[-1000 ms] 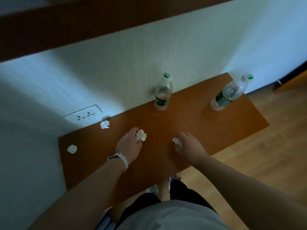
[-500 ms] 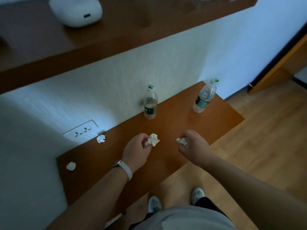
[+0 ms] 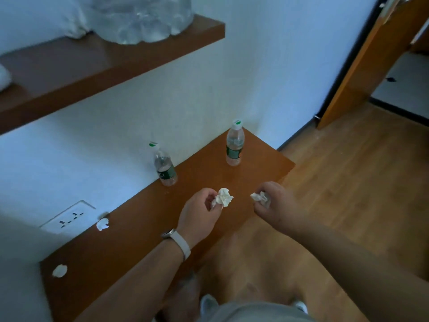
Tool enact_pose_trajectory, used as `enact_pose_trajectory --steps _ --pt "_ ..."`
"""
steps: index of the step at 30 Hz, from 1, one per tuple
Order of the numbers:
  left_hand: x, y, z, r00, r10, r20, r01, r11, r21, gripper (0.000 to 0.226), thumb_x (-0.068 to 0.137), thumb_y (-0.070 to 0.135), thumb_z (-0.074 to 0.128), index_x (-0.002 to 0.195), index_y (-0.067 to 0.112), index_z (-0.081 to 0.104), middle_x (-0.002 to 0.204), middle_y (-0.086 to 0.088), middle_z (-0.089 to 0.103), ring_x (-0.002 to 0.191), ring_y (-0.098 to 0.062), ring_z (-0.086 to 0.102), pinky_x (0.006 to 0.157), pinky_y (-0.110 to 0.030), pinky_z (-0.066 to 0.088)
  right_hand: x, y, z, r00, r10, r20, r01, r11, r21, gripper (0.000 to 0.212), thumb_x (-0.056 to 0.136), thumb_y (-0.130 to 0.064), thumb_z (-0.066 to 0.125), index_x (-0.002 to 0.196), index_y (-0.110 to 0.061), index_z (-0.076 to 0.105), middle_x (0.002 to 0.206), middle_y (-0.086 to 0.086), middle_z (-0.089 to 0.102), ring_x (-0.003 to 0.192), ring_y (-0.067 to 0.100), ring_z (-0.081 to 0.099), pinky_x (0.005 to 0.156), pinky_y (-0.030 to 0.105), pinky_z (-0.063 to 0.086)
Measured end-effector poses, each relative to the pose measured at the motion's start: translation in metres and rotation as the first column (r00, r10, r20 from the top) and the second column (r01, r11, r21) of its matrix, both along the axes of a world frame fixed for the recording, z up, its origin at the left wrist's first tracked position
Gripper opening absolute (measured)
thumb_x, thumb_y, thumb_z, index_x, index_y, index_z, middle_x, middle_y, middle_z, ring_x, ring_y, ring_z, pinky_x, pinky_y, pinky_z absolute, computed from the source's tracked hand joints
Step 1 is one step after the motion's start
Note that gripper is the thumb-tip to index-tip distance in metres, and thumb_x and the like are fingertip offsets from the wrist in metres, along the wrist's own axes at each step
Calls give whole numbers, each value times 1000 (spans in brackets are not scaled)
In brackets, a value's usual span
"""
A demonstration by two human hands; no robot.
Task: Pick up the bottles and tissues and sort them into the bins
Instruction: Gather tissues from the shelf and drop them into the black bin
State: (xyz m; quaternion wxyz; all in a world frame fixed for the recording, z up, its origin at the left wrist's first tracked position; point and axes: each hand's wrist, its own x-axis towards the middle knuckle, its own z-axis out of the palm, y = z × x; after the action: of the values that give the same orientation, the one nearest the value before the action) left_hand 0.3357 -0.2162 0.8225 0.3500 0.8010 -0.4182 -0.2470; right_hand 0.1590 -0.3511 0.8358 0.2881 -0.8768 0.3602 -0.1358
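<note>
Table (image 3: 130,247): edge wad (image 3: 60,270) and socket-side wad (image 3: 102,224) lie at 8 and 9 o'clock of left hand (image 3: 199,214). Left bottle (image 3: 165,168) upright at 11. Left fingers pinch big tissue (image 3: 223,197). Right bottle (image 3: 235,145) upright at 1. Right hand (image 3: 276,205) fingers clamped on small tissue (image 3: 260,197).

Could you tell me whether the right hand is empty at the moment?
No, the right hand pinches a crumpled tissue in its fingertips.
</note>
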Motion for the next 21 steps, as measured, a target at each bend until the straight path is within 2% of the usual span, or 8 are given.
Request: enact_pose_trajectory --steps 3,8,10,15,18,21 --pt "-41 -37 8 998 -62 27 62 998 1 16 91 28 67 105 28 60 93 12 65 85 -5 62 78 -36 57 -50 -26 5 995 -99 12 99 995 18 11 82 -25 65 90 -26 57 84 -14 52 75 7 53 59 14 34" --pt "-125 -112 21 988 -145 43 147 988 -41 12 89 25 68 99 26 62 88 12 65 82 -7 62 76 -36 56 -151 -71 9 967 -256 13 254 963 86 10 82 -24 64 91 -26 61 87 -10 57 80 10 56 65 24 40" --pt "-163 -143 24 981 -188 53 191 980 -57 11 89 26 68 98 26 62 87 13 65 80 -6 61 74 -32 55 -193 -92 13 947 -319 26 316 944 93 11 82 -24 64 93 -23 62 89 -8 58 81 12 56 68 26 42" --pt "-250 -211 32 933 -353 72 358 931 -75 15 90 28 69 101 29 59 88 17 63 79 -5 60 69 -14 44 -287 -135 23 891 -451 49 439 885 152 11 84 -29 62 95 -28 60 93 -11 58 79 7 55 64 20 41" --pt "-286 -246 38 900 -428 87 433 899 -62 18 90 30 68 105 31 57 92 18 63 84 -6 62 74 -15 49 -332 -148 26 846 -526 90 506 844 178 12 84 -28 64 94 -31 60 91 -13 59 76 6 57 61 19 43" --pt "-311 -277 47 874 -471 116 482 872 -87 20 90 27 68 105 32 56 93 21 60 85 -5 62 73 -12 47 -364 -159 29 793 -600 107 574 794 198 11 84 -28 63 90 -35 58 90 -15 59 74 1 57 54 13 43"
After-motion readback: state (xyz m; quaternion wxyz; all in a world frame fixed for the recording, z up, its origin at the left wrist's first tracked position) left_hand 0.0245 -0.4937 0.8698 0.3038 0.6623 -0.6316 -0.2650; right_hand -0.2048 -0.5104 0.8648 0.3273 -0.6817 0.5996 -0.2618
